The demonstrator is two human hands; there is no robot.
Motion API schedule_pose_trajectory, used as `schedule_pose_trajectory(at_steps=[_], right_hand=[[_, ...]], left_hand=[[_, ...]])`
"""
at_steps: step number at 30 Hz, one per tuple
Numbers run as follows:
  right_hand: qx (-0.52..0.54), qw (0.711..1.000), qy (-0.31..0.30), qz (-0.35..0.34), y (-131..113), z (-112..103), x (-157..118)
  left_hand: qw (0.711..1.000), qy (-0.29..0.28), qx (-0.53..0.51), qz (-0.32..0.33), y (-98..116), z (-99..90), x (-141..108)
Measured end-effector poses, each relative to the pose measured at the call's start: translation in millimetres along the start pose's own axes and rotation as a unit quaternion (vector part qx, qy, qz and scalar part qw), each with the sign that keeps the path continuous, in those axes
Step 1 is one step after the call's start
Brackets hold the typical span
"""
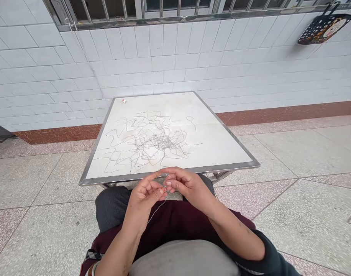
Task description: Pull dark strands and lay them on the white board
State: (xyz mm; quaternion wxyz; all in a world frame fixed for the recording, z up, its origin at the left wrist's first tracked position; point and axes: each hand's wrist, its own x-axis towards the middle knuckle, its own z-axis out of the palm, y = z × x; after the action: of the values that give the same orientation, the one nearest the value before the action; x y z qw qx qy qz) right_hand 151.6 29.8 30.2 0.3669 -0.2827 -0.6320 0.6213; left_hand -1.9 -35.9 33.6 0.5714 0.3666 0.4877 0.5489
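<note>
Close in front of my body, just past the table's near edge, both hands meet over my lap. My left hand (146,194) pinches a thin pale wire (156,210) between thumb and fingers. My right hand (186,187) is closed on the same wire, its fingertips almost touching the left ones. Part of the wire arcs above the fingertips, and a tail hangs down towards my left wrist. On the white table (218,143) lies a loose tangle of thin, bent dark wires (164,142), densest at its middle.
A wire loop with a short tail (189,118) lies apart on the table's right side. Near the far left corner sits a small white and red object (124,101). Behind stands a tiled wall (164,65) with a barred window; a patterned bag (322,30) hangs at right.
</note>
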Motion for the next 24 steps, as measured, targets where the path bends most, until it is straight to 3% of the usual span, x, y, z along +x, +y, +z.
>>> schedule_pose_trajectory(at_steps=[10, 18, 24], right_hand=[[0.003, 1.0, -0.001, -0.021, -0.3, 2.1, -3.1], [-0.133, 0.988, 0.066, -0.043, 1.5, 4.8, -5.1], [-0.224, 0.963, 0.094, -0.119, 4.7, 7.2, -6.4]], left_hand=[[0.999, -0.03, -0.025, 0.005, -2.3, 0.0, -0.1], [0.994, -0.039, 0.067, 0.08, -5.5, 3.4, -5.2], [0.986, -0.037, 0.123, 0.102, -9.3, 5.5, -6.5]])
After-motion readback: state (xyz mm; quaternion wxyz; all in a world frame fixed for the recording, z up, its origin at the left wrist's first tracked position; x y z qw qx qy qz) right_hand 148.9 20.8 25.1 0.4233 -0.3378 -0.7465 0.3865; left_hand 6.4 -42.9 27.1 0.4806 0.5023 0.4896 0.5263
